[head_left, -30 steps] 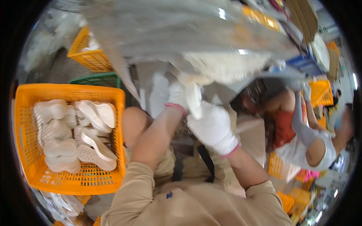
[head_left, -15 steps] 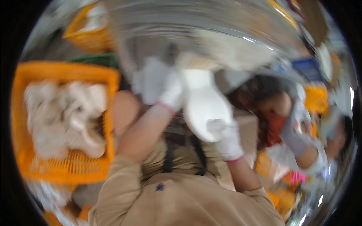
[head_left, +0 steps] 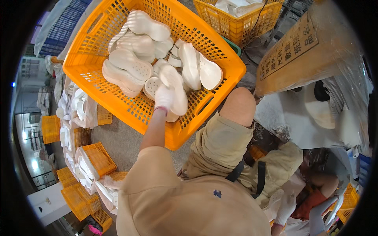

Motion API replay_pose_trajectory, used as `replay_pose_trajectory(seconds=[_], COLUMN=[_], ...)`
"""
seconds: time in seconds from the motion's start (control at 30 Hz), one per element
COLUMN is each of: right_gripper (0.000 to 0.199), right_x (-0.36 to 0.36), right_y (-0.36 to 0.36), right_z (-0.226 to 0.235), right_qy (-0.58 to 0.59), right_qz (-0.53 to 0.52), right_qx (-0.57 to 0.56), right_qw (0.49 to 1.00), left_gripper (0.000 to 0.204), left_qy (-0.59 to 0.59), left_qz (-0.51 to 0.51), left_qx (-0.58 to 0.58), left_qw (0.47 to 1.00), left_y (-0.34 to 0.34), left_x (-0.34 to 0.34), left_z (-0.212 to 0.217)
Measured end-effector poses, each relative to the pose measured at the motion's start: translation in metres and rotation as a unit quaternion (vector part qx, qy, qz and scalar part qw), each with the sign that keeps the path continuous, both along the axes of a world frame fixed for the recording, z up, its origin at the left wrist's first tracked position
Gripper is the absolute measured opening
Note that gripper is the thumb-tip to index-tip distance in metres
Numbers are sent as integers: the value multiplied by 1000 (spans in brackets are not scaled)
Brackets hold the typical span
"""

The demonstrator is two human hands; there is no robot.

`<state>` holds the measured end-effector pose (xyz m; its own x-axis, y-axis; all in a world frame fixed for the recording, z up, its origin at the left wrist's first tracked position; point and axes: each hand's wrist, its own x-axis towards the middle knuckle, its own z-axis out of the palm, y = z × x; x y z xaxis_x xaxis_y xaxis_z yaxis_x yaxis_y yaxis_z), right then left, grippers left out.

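Observation:
My left hand (head_left: 164, 97), in a white glove with a pink cuff, reaches into an orange plastic crate (head_left: 157, 135). Its fingers are closed at the edge of a white shoe sole (head_left: 176, 94); the fingertips are partly hidden. More white soles (head_left: 130, 65) lie heaped around it, some with small round holes at one end. Low at the right, my gloved right hand (head_left: 285, 206) is beyond my knee, close to a co-worker's arm. Its fingers are hard to make out, and whether it holds anything does not show.
Another orange crate with white pieces (head_left: 240, 19) stands behind. To the right, a plastic-wrapped cardboard box (head_left: 299, 51) rises above a pale surface (head_left: 283, 118). A co-worker's grey sleeve (head_left: 317, 216) shows at lower right. Orange crates of soles (head_left: 98, 157) line the left.
My view has swung left to the crate. My left hand has moved from the front into the crate. The white sole both hands held up is no longer between them.

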<state>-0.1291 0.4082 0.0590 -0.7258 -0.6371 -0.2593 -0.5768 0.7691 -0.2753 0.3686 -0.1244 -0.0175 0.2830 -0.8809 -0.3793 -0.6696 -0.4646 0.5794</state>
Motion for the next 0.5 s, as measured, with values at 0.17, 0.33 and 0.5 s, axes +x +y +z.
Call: replay_pose_trajectory(seconds=[0.17,0.33,0.5], right_gripper=[65,52,52], right_x=[83,94,86], right_y=[-137,-164,-156], right_z=[29,71,96], right_qy=[-190,-392,-156], right_qz=[75,-88,-221], right_qx=[-313,-373,-422], right_qw=[927,836,865], left_gripper=[47,68,37], left_qy=[534,539,653], left_qz=[115,-428,-130], left_qx=[-432,-49,224], left_qw=[718,724,712], left_y=[93,180,214], left_x=[-105,-295,-433], left_z=[55,68,59])
